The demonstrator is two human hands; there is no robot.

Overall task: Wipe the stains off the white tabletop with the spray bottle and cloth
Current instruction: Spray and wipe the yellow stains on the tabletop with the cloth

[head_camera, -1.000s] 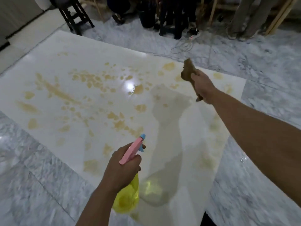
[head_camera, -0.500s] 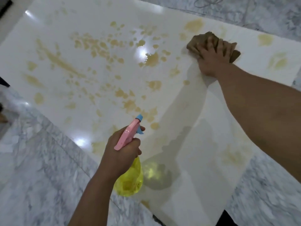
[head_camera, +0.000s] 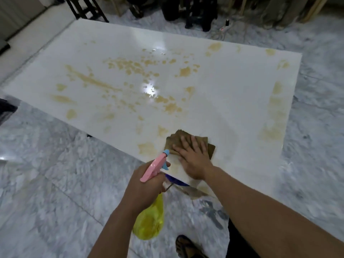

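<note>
A sandalled foot [head_camera: 188, 245] stood on the grey marble floor [head_camera: 46, 183] at the bottom edge of the view. Just above it, the left hand [head_camera: 143, 187] was curled round the neck of the spray bottle [head_camera: 149, 223], whose yellow body hung below the fist while its pink trigger head with the blue nozzle pointed up and away toward the near edge of the table. Right beside that nozzle, the right hand [head_camera: 193, 157] lay flat with fingers straight and spread, pressing down on the brown cloth [head_camera: 178, 140], gripping nothing. The cloth sat crumpled on the white tabletop [head_camera: 232, 101] close to its near corner, with a tan stain touching its left side. Further out, yellowish-brown stains [head_camera: 130, 67] spotted the middle of the tabletop, with a long streak to the left and fainter patches along the right edge. A bright light glare sat among them. Beyond the far edge stood dark furniture legs [head_camera: 87, 8] and a tangle of cable on the floor
</note>
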